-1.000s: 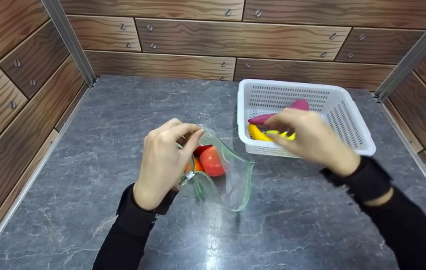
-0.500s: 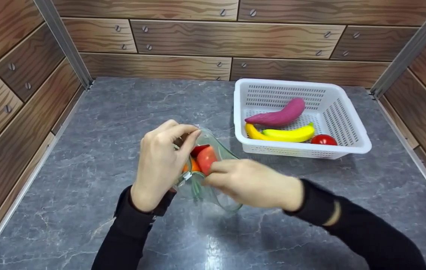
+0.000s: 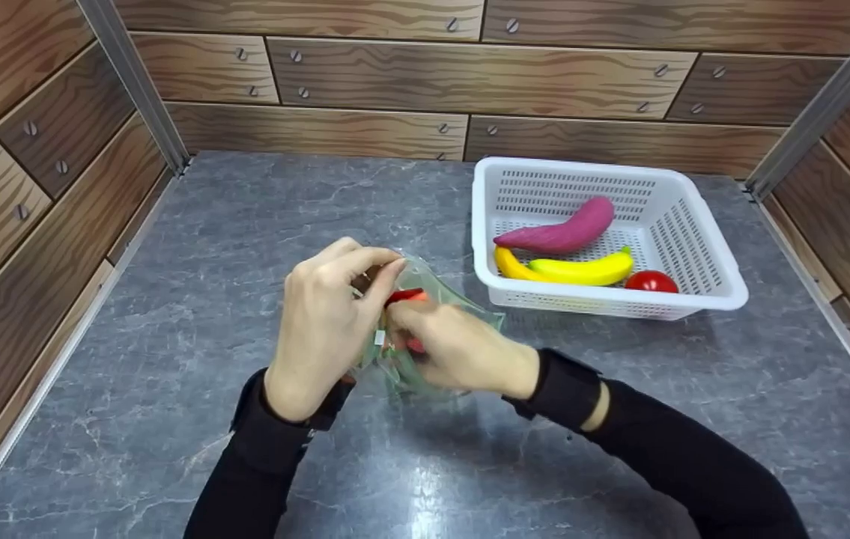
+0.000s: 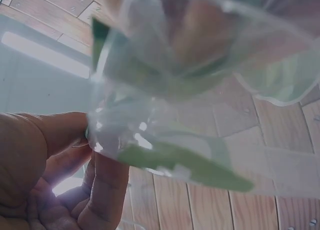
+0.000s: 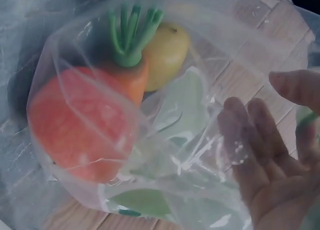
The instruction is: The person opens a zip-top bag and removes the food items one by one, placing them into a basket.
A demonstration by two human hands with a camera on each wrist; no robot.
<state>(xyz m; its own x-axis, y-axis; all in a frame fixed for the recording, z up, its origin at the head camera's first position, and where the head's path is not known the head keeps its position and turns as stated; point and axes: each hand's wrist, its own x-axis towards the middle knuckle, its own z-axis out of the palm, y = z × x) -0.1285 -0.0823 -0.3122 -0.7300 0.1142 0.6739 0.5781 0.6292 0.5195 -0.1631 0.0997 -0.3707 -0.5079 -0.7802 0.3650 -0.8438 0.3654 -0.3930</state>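
My left hand point(image 3: 323, 314) pinches the rim of a clear green-edged zip bag point(image 3: 436, 288) between thumb and fingertips. At the bag's mouth is my right hand point(image 3: 462, 348); in the right wrist view its thumb and index finger pinch the green edge. A white zip slider point(image 3: 380, 338) lies by the right fingertips. Through the plastic I see a red apple point(image 5: 82, 122), an orange carrot point(image 5: 132, 82) with green stems and a yellow fruit point(image 5: 167, 54). A bright red piece point(image 3: 404, 295) shows between the hands; its kind is unclear. The right hand partly covers the contents.
A white perforated basket point(image 3: 728, 296) stands at the back right. Inside lie a purple sweet potato point(image 3: 563, 233), yellow bananas point(image 3: 586, 271) and a red tomato point(image 3: 651, 281). Wood-patterned walls point(image 3: 395, 78) enclose the grey marbled tabletop point(image 3: 282, 202).
My right hand has come from over the basket, leftward and nearer, to the bag's mouth, with its fingers now on the bag's edge. My left hand has kept its pinch in place.
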